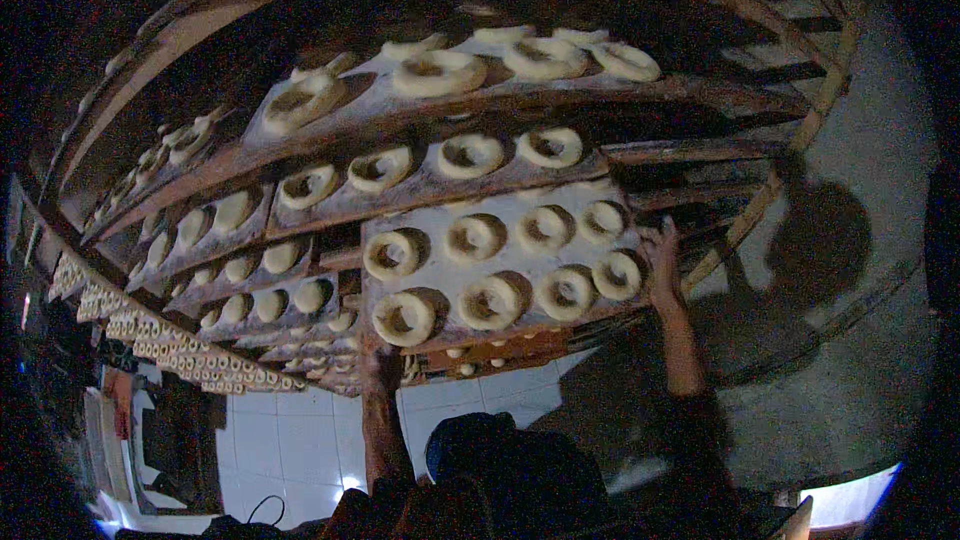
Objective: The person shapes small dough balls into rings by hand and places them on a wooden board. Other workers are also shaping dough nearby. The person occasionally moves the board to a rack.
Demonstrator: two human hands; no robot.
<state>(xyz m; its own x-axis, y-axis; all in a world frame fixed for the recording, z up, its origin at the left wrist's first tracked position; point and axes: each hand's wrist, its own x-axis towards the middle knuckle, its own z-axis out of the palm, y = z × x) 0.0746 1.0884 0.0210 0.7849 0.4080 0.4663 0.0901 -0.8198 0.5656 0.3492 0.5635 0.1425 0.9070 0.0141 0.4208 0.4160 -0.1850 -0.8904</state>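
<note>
Two bare hands are raised to a floured wooden board (505,202) carrying eight raw dough rings (490,302). The board's right edge is gripped by the right hand (663,262), fingers curled around it. The left hand (377,355) is pressed under the board's left corner; whether its fingers are closed cannot be told. The board is held at the front of a wooden rack (700,95). Behind and above, more boards of dough rings (440,72) are seen on the rack's shelves.

Wooden rack (740,100) shelves, white tiled floor (290,440) below.
</note>
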